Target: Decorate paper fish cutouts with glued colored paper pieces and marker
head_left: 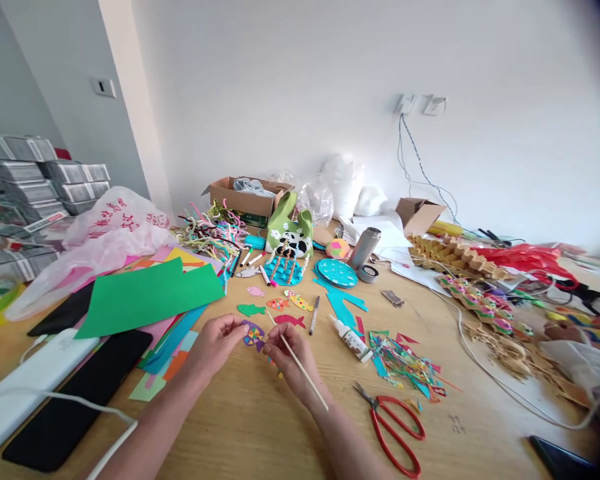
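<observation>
My left hand (215, 345) pinches a small purple paper fish with coloured patches (253, 334) just above the wooden table (260, 420). Touching the same fish, my right hand (293, 357) is closed around a thin wooden stick (300, 365) that slants down to the right. Several other paper fish lie just beyond: a green one (251, 309), a pink one (255, 291), an orange one (278, 304), a red one (290, 321) and a yellow one (300, 303).
Red-handled scissors (393, 427) lie right of my forearm, beside paper scraps (405, 363) and a glue bottle (351, 339). Coloured paper sheets (147, 297) and dark tablets (75, 400) fill the left. Boxes, pipe cleaners (213, 233) and a metal flask (364, 248) stand further back.
</observation>
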A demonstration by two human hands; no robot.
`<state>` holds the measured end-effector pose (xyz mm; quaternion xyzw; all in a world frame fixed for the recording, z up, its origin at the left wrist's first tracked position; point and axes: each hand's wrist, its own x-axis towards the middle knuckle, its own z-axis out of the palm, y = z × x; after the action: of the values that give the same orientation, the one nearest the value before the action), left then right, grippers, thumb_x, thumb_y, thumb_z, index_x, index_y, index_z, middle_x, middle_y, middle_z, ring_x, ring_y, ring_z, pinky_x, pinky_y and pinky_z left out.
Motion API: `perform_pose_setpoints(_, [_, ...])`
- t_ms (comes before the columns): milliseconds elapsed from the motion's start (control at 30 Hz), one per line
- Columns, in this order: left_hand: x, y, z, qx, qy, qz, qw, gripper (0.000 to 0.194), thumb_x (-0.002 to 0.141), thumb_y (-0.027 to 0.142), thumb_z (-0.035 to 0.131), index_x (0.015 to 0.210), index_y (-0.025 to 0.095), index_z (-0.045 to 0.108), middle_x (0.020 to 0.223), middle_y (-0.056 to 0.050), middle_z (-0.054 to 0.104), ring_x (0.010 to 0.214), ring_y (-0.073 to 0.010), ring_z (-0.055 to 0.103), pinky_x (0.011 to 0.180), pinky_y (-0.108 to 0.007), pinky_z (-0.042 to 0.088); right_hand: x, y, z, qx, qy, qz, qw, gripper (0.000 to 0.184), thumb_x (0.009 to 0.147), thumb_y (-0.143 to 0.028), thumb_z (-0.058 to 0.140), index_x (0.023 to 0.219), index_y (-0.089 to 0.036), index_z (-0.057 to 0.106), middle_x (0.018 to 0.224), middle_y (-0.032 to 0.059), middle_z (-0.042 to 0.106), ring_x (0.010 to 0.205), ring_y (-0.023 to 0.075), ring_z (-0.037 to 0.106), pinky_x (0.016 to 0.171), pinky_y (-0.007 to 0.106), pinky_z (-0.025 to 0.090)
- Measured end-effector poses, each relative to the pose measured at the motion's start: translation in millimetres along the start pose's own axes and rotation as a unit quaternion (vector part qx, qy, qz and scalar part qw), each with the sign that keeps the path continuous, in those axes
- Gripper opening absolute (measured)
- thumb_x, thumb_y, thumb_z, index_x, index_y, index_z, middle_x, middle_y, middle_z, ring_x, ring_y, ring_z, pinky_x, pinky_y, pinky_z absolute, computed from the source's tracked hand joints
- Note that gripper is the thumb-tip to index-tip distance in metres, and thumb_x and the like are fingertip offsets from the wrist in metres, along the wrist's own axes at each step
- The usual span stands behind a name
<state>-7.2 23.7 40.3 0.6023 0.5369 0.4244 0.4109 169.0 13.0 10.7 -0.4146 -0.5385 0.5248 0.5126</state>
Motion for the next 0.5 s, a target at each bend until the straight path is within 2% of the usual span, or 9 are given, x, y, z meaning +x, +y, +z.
perform_pose_setpoints(133, [-1.4, -7.0, 3.7, -0.04, -0.008, -0.023, 0.999, 0.031, 0.075, 0.048, 0.058, 0.062, 0.02, 0.059, 0.061, 0.001, 0.061, 0.062, -0.0163, 0.057, 0.059, -0.026, 0.044, 0.4, -2.7, -1.3, 0.066, 0.015, 0.021, 0.998, 0.034, 0.068, -0.038, 0.082, 0.081, -0.022, 0.055, 0.07, -0.0037, 0.057, 0.062, 0.0136, 0.055, 0.058, 0.024, 0.045])
perform_pose_setpoints(333, [-7.1, -12.7, 5.5, -0.06, -0.024, -0.056, 0.996, 0.024, 0.073, 0.043, 0.059, 0.066, 0.021, 0.065, 0.059, 0.002, 0.062, 0.059, -0.0162, 0.056, 0.058, -0.027, 0.043, -0.2, -0.9, -4.2, 0.117, 0.038, 0.034, 0.992, 0.037, 0.067, -0.041, 0.085, 0.08, -0.022, 0.057, 0.072, -0.0027, 0.06, 0.064, 0.0131, 0.057, 0.059, 0.025, 0.046])
perform_pose_setpoints(500, [-9.9, -11.9, 6.9, -0.067, -0.037, -0.073, 0.994, 0.028, 0.074, 0.046, 0.06, 0.074, 0.019, 0.07, 0.068, -0.001, 0.069, 0.065, -0.0184, 0.062, 0.061, -0.028, 0.047, -0.9, -0.4, -0.8, 0.118, 0.041, 0.045, 0.991, 0.037, 0.066, -0.04, 0.086, 0.08, -0.021, 0.058, 0.071, -0.0028, 0.061, 0.061, 0.0128, 0.058, 0.057, 0.024, 0.045])
